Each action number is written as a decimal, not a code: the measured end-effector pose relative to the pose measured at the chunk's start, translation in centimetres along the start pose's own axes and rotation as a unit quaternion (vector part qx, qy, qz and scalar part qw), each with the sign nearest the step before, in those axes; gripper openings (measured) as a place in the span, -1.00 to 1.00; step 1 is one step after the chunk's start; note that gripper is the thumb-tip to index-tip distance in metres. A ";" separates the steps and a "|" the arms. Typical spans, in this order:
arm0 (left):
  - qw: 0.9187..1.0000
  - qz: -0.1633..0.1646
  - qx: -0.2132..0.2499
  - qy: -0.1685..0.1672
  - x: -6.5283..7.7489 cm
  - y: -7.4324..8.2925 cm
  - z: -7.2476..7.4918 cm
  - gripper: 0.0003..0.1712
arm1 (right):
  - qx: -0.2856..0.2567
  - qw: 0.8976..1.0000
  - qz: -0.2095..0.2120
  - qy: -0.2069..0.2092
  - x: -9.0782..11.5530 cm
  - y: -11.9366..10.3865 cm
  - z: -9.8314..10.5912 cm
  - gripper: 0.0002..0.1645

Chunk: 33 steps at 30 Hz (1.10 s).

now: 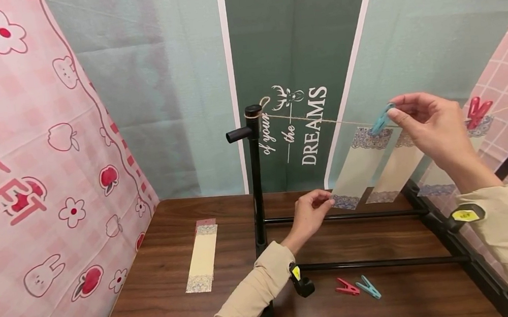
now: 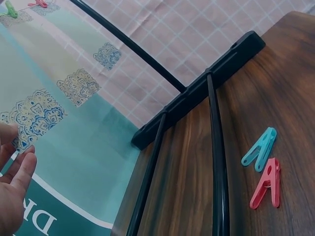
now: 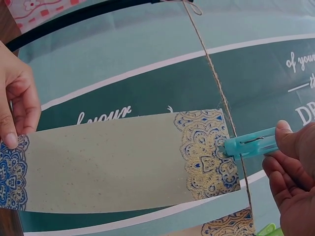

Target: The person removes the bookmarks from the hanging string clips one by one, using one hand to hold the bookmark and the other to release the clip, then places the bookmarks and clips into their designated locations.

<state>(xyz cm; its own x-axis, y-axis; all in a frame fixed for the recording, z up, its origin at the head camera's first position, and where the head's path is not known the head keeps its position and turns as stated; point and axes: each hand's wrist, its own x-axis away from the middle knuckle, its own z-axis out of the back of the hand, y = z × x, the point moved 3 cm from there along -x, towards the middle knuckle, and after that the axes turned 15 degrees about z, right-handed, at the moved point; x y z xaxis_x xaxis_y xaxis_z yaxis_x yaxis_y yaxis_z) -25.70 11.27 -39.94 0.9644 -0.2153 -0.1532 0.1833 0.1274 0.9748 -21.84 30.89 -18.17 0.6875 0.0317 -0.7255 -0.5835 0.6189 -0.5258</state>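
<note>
Glossy plastic peg (image 3: 248, 144), rough twine (image 3: 216, 83), matt paper strip (image 3: 108, 162).

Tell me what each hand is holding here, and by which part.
The right hand pinches the blue clothespin by its handle end, at the twine. The left hand pinches the bottom edge of the paper strip.

The twine (image 1: 324, 120) runs off the head view's right edge. The right hand (image 1: 434, 126) hides the second paper strip's (image 1: 397, 170) top and any clip there.
</note>
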 end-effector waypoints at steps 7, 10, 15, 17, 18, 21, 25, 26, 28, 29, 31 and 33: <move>1.000 0.001 -0.002 -0.002 -0.1 0.0 0.1 -0.89 | -0.008 1.000 0.008 0.024 -0.2 -0.1 0.2 -0.77; 1.000 -0.002 -0.004 -0.003 -0.1 0.0 0.3 -0.89 | -0.015 0.999 0.012 0.036 -0.4 -0.2 0.2 -0.77; 1.000 -0.017 -0.010 0.000 -0.2 0.0 0.5 -0.90 | -0.029 0.998 0.019 0.060 -0.5 -0.1 0.3 -0.77; 1.000 -0.022 -0.014 0.002 -0.3 0.0 0.6 -0.90 | -0.034 0.997 0.022 0.069 -0.5 -0.1 0.3 -0.77; 1.000 -0.022 -0.014 0.002 -0.3 -0.1 0.7 -0.90 | -0.038 0.996 0.024 0.073 -0.5 -0.1 0.3 -0.76; 1.000 -0.015 -0.016 -0.001 -0.3 -0.2 0.8 -0.91 | -0.046 0.995 0.025 0.081 -0.4 -0.1 0.5 -0.75; 1.000 -0.007 -0.016 -0.005 -0.2 -0.4 1.0 -0.92 | -0.055 0.995 0.025 0.086 -0.1 -0.1 0.7 -0.72; 1.000 -0.006 -0.017 -0.005 -0.2 -0.4 1.1 -0.92 | -0.056 0.994 0.026 0.086 0.0 -0.1 0.7 -0.71; 1.000 -0.009 -0.018 -0.004 -0.1 -0.4 1.2 -0.92 | -0.071 0.993 0.030 0.089 0.1 -0.1 0.7 -0.69; 1.000 -0.010 -0.018 -0.004 -0.1 -0.3 1.3 -0.93 | -0.090 0.991 0.032 0.093 0.2 -0.1 0.7 -0.68; 1.000 -0.011 -0.019 -0.004 0.0 -0.3 1.4 -0.93 | -0.130 0.985 0.036 0.103 0.3 -0.1 0.7 -0.66; 1.000 -0.011 -0.020 -0.006 0.0 -0.3 1.5 -0.93 | -0.159 0.980 0.038 0.113 0.4 -0.1 0.7 -0.64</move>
<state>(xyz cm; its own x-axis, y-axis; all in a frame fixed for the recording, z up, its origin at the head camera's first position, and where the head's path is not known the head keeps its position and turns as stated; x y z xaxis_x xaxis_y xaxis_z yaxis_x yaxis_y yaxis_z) -26.01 9.78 -40.00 0.9581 -0.2293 -0.1717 0.2112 0.1604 0.9642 -21.21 31.44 -18.11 0.5441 -0.1290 -0.8290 -0.7594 0.3443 -0.5520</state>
